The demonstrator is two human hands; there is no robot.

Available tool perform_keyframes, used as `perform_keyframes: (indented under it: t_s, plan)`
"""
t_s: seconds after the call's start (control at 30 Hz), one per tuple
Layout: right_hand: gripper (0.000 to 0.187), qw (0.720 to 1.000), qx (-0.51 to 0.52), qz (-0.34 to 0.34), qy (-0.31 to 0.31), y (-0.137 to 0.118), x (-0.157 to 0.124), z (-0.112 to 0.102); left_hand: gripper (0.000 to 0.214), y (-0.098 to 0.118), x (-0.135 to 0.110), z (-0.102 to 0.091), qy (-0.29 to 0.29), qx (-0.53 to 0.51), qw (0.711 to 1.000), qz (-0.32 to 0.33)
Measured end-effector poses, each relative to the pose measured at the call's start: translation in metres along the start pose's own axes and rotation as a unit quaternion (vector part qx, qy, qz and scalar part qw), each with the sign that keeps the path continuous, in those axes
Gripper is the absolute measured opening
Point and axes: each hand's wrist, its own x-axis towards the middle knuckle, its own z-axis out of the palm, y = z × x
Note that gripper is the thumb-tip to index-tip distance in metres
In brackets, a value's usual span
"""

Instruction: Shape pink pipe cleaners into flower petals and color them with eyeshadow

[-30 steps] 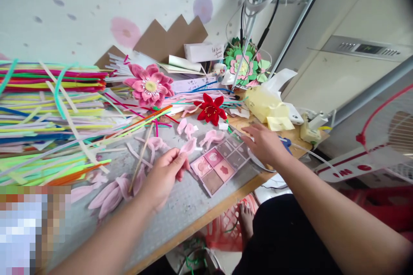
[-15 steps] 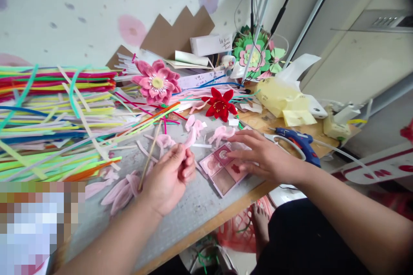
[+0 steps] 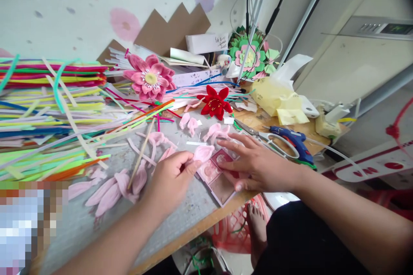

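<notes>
My left hand pinches a pale pink fuzzy petal between thumb and fingers, at the left edge of a pink four-pan powder palette. Over the palette's right side lies my right hand, its fingers spread and nothing held in them. Its fingertips are at the pans, partly covering a dark red one; whether they press the powder I cannot tell. More pink petals lie left of my left hand, beside a thin wooden stick. Small curled pink pieces sit just beyond the palette.
Bundles of coloured pipe cleaners fill the left side. A pink fuzzy flower and a red flower stand at the back. Scissors and a blue glue gun lie at right. The table's wooden edge runs along the front.
The petal in my left hand now shows its broad face and is beside the palette. My right hand has come down onto the palette, fingers lower over the pans. The view has shifted slightly.
</notes>
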Motion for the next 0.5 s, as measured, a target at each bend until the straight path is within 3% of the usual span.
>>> perform_keyframes:
  t_s: [0.1, 0.3, 0.37, 0.5]
  plan:
    - [0.062, 1.0, -0.012, 0.009, 0.009, -0.0057, 0.0013, 0.0019, 0.026, -0.0001, -0.0009, 0.0026, 0.016, 0.011, 0.999, 0.031]
    - [0.054, 1.0, -0.022, 0.006, 0.018, -0.0066, -0.0011, -0.0005, 0.024, -0.003, -0.0002, 0.0044, -0.011, -0.017, 1.0, -0.021]
    - [0.06, 0.999, -0.03, 0.006, 0.023, -0.0062, -0.001, 0.0013, 0.024, -0.0034, 0.0006, 0.0039, -0.015, -0.013, 1.0, -0.022]
    - [0.065, 0.992, -0.028, 0.015, 0.122, -0.008, 0.0024, 0.0049, 0.028, -0.0018, 0.0003, 0.0013, -0.025, 0.005, 0.999, -0.035]
